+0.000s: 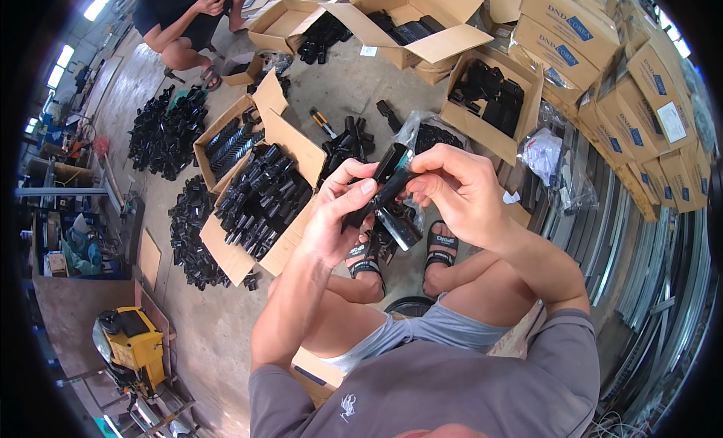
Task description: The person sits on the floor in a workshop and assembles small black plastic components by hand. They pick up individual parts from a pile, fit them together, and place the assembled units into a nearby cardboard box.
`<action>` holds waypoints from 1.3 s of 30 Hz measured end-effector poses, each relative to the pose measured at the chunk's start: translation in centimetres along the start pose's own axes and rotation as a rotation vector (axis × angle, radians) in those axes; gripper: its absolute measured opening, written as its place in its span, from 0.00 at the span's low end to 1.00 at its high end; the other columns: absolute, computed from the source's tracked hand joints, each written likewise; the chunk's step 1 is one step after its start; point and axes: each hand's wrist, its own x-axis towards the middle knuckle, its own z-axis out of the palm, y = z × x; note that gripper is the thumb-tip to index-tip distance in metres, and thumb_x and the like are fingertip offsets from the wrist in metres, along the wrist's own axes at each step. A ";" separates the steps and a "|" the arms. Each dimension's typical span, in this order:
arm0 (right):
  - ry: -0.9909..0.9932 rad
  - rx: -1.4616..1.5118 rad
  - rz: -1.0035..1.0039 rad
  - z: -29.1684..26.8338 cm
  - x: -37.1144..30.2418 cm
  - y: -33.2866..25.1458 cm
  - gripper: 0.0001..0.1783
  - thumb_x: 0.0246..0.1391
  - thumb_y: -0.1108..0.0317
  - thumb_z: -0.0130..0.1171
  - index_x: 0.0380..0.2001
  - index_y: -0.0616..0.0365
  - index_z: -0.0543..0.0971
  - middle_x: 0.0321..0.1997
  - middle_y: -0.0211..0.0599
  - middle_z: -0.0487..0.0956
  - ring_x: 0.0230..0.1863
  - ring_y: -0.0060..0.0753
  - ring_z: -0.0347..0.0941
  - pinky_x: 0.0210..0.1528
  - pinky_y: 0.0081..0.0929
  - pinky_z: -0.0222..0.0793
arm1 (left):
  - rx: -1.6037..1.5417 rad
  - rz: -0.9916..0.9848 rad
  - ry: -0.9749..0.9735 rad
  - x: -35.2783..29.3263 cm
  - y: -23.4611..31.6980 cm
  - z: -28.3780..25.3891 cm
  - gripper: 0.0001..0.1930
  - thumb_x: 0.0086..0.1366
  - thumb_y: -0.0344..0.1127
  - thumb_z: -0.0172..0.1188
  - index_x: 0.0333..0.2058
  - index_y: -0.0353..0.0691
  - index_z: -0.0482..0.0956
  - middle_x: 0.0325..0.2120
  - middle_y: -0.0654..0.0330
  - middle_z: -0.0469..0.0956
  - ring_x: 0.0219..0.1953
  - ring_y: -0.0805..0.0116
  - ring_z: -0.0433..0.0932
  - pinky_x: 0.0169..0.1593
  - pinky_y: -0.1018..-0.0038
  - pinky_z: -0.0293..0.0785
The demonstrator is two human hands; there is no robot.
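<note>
A black tubular joint fitting (400,224), with short round branches, is held up in front of my knees. My left hand (340,206) wraps round its left side, the thumb lying along the top. At the fitting's upper right end, my right hand (461,183) is closed in a pinch. Something small and bluish shows by those fingertips, too small to name. Just beyond my hands lie more black fittings (351,140) and a screwdriver (322,123) with an orange-and-black handle. A clear plastic bag (410,129) of small dark pieces is close behind the right hand.
An open carton of black fittings (260,201) stands at the left, with loose piles (167,133) beyond it. Another open carton (489,99) holds black parts at the right. Stacked closed cartons (633,122) and long metal profiles (640,287) line the right. A co-worker (181,31) crouches at far left.
</note>
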 end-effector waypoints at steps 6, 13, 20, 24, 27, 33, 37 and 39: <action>0.000 0.030 0.017 -0.3 0.1 0.2 0.03 0.59 0.78 0.59 0.36 0.66 0.78 0.30 0.35 0.82 0.28 0.18 0.79 0.30 0.17 0.74 | 0.014 0.027 0.038 -0.2 0.1 0.2 0.12 0.63 0.37 0.67 0.43 0.45 0.77 0.34 0.61 0.83 0.20 0.82 0.74 0.18 0.86 0.63; -0.036 0.034 0.065 -0.3 0.0 0.1 0.03 0.59 0.78 0.59 0.36 0.66 0.78 0.29 0.37 0.82 0.28 0.18 0.79 0.30 0.17 0.74 | 0.008 0.043 0.045 0.1 -0.3 0.6 0.12 0.64 0.36 0.66 0.44 0.44 0.77 0.34 0.59 0.83 0.20 0.82 0.73 0.18 0.86 0.64; -0.007 0.063 0.060 -0.3 -0.1 0.6 0.03 0.60 0.77 0.58 0.36 0.66 0.78 0.29 0.36 0.83 0.28 0.19 0.79 0.30 0.18 0.75 | 0.006 0.025 -0.001 0.0 -0.2 0.4 0.12 0.64 0.36 0.65 0.45 0.44 0.76 0.35 0.56 0.84 0.21 0.81 0.75 0.18 0.87 0.64; -0.019 0.083 0.090 -0.2 0.0 0.4 0.04 0.61 0.76 0.58 0.36 0.66 0.78 0.29 0.36 0.83 0.29 0.19 0.80 0.31 0.18 0.75 | 0.055 0.015 0.025 -0.1 0.0 0.6 0.12 0.64 0.36 0.65 0.45 0.44 0.76 0.36 0.55 0.84 0.24 0.81 0.77 0.19 0.88 0.64; -0.001 0.063 0.102 -0.1 0.0 0.7 0.04 0.61 0.75 0.58 0.36 0.66 0.78 0.30 0.36 0.83 0.29 0.19 0.80 0.31 0.18 0.75 | 0.071 0.036 0.061 0.0 -0.2 0.7 0.12 0.64 0.37 0.65 0.45 0.44 0.77 0.36 0.57 0.84 0.28 0.82 0.78 0.21 0.87 0.65; 0.054 0.068 0.086 0.2 -0.4 1.1 0.05 0.62 0.75 0.59 0.39 0.66 0.78 0.31 0.34 0.83 0.30 0.18 0.80 0.32 0.17 0.75 | 0.061 -0.002 0.013 0.0 -0.1 0.7 0.11 0.65 0.37 0.65 0.45 0.45 0.78 0.36 0.63 0.84 0.31 0.83 0.78 0.24 0.85 0.65; 0.063 0.106 0.125 0.6 0.0 1.6 0.07 0.62 0.73 0.60 0.40 0.65 0.78 0.31 0.33 0.82 0.31 0.16 0.79 0.32 0.17 0.75 | 0.052 0.043 0.078 0.2 -0.8 0.3 0.10 0.65 0.35 0.65 0.44 0.45 0.79 0.35 0.64 0.84 0.30 0.83 0.77 0.25 0.85 0.64; 0.068 0.141 0.164 0.8 0.4 2.1 0.08 0.62 0.72 0.61 0.40 0.65 0.78 0.32 0.33 0.82 0.31 0.16 0.78 0.32 0.17 0.75 | 0.059 0.060 0.091 0.3 -0.9 -0.1 0.10 0.65 0.34 0.65 0.44 0.44 0.79 0.35 0.65 0.83 0.30 0.84 0.77 0.27 0.85 0.65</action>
